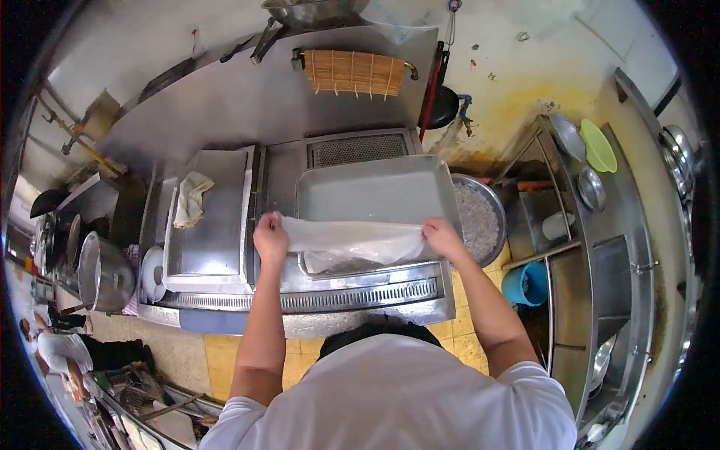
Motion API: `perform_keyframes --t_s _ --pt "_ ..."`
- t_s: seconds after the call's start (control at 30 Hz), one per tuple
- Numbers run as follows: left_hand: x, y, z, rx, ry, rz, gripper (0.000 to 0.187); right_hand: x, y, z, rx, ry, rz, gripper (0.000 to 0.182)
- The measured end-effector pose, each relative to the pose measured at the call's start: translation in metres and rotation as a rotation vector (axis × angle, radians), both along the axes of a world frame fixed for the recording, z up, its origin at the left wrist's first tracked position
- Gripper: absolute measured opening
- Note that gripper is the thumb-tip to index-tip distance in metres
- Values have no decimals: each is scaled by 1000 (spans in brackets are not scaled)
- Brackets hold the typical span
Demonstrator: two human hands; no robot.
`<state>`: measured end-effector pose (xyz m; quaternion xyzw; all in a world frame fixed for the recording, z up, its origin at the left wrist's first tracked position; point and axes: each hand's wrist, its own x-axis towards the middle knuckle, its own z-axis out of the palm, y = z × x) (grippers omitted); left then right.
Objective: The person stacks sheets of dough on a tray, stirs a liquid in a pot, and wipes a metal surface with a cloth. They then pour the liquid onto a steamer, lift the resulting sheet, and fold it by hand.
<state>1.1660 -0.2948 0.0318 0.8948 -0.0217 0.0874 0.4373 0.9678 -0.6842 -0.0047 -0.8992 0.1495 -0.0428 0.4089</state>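
Note:
A thin, translucent white sheet (352, 238) is stretched across the near part of a large rectangular metal tray (375, 163), its lower part hanging in folds. My left hand (271, 238) pinches the sheet's left end, just outside the tray's left side. At the other end, my right hand (442, 235) grips the corner between closed fingers, close to the tray's right rim. Behind the sheet, the tray shows a smooth, pale grey-white surface. Whether the sheet is film or a soft food sheet I cannot tell.
Left of the tray lies a metal lid (206, 240) with a crumpled cloth (193, 196) on it. A round metal basin (480, 217) of whitish pieces stands at right. A steel shelf unit (607, 262) holds bowls. Another person (64, 349) is at far left.

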Motion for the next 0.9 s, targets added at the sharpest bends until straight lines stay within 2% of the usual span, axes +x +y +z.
perform_keyframes --t_s 0.07,0.1,0.13,0.17,0.23,0.3,0.4,0.47,0.53,0.57,0.6,0.67,0.73,0.8,0.87,0.9 --pt "0 -6 -32 47 34 -141 25 6 9 44 194 21 -11 25" --pt "-2 -11 -38 70 50 -209 30 14 21 67 282 3 -8 24" --pt "-13 -29 -24 123 -52 -292 35 21 34 90 371 -13 -4 24" --pt "-31 -56 3 176 -153 -372 40 26 47 119 345 14 30 23" --pt "-64 -99 61 -2 -106 -642 44 39 66 167 287 64 105 20" --pt "-76 -121 136 -20 244 -960 37 52 69 176 374 -99 184 18" --pt "-67 -140 145 -136 47 -886 25 62 78 207 647 -450 192 19" --pt "-71 -147 176 -206 -144 -790 20 67 85 215 730 -562 211 21" --pt "-79 -148 200 -218 -273 -710 18 68 89 215 663 -522 275 23" --pt "-81 -148 207 -198 -309 -675 18 60 95 218 491 -200 118 19" --pt "-83 -148 211 -179 -344 -638 18 55 99 211 504 -134 100 20" --pt "-80 -140 216 -200 -339 -595 16 53 102 180 529 -1 68 20" --pt "-71 -124 214 -239 -336 -522 19 55 83 102 507 -159 64 25" --pt "-57 -107 198 -301 -335 -428 25 37 58 74 205 -106 32 30" --pt "-55 -99 190 -278 -251 -360 23 24 26 26 -3 -66 33 25" --pt "-55 -97 185 -267 -208 -323 22 25 18 28 -20 3 32 26"
